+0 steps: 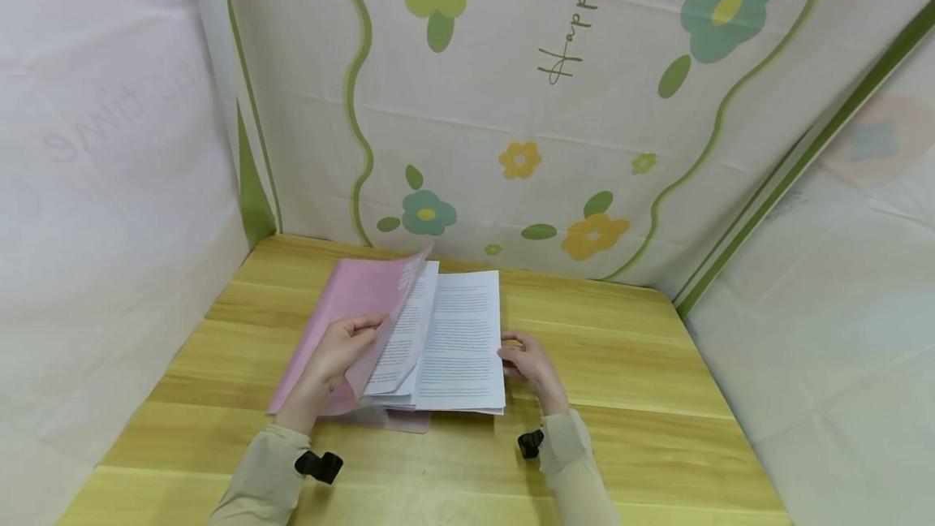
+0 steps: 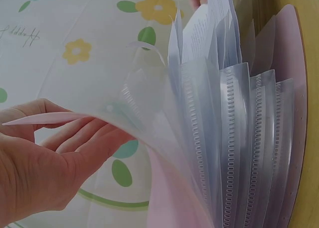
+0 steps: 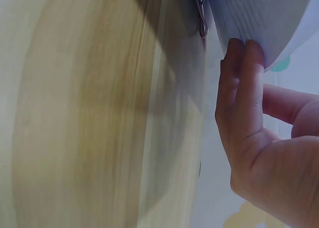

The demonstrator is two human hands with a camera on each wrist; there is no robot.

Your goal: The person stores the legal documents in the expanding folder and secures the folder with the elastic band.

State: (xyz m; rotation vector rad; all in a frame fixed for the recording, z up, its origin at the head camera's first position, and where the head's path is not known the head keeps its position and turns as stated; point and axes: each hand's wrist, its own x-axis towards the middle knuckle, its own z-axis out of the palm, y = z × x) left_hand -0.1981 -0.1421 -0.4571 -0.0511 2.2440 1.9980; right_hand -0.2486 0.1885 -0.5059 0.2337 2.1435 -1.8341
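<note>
A pink display folder (image 1: 358, 286) lies opened on the table, its front cover lifted and bowed. My left hand (image 1: 339, 355) pinches the edge of that cover, thumb on one side and fingers beneath it (image 2: 60, 158). Several clear plastic sleeves (image 2: 234, 138) fan out inside, in front of the pink back cover (image 2: 289, 49). A stack of printed sheets (image 1: 460, 339) sticks out to the right of the folder. At the right edge of these sheets, my right hand (image 1: 529, 364) holds them between fingertips and thumb; the right wrist view shows the fingertips against the paper (image 3: 259, 19).
The wooden table (image 1: 606, 372) extends on both sides of the folder and towards me. Behind it hangs a white cloth (image 1: 467, 112) with printed flowers, and more cloth walls (image 1: 109, 185) close in the left and right sides.
</note>
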